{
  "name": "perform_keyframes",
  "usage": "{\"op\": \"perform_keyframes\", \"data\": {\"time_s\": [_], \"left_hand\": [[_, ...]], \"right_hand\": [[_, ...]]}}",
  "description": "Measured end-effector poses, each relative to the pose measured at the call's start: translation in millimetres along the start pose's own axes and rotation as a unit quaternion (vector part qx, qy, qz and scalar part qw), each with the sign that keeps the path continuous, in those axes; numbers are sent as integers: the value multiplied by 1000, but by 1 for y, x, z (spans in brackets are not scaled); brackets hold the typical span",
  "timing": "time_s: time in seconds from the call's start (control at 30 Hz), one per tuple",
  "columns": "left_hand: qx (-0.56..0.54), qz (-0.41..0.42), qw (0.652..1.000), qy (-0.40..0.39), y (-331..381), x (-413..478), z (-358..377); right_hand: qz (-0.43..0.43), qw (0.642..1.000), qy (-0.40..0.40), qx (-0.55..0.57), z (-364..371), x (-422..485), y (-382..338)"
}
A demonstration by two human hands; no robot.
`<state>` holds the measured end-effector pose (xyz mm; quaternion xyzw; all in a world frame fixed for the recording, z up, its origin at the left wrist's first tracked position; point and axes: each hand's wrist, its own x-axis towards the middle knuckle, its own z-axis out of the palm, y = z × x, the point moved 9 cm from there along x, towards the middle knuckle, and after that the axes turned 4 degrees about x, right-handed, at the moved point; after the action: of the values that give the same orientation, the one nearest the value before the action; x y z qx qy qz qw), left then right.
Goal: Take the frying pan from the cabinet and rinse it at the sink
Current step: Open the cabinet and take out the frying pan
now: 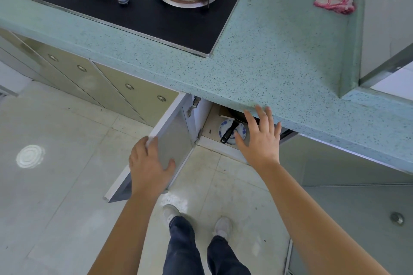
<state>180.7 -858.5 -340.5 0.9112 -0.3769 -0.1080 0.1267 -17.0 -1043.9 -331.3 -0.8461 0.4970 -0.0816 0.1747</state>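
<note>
White cabinet door (176, 138) gripped, right hand (260, 140) splayed

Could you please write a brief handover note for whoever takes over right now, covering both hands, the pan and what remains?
Left hand grips the top edge of the open cabinet door.
Right hand is open, fingers spread, in front of the opening, holding nothing.
Frying pan is inside the cabinet, its black handle lying over a blue-and-white plate; its body is mostly hidden under the countertop.
Done: door open.
Left: grasp the handle, lift the pan out, rinse it; the sink is not in view.
</note>
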Motion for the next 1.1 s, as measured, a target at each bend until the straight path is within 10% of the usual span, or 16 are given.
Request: {"op": "perform_keyframes", "data": {"time_s": [1.1], "left_hand": [[-100, 245, 964, -32, 92, 182, 458]], "right_hand": [[117, 962, 206, 136, 378, 120, 232]]}}
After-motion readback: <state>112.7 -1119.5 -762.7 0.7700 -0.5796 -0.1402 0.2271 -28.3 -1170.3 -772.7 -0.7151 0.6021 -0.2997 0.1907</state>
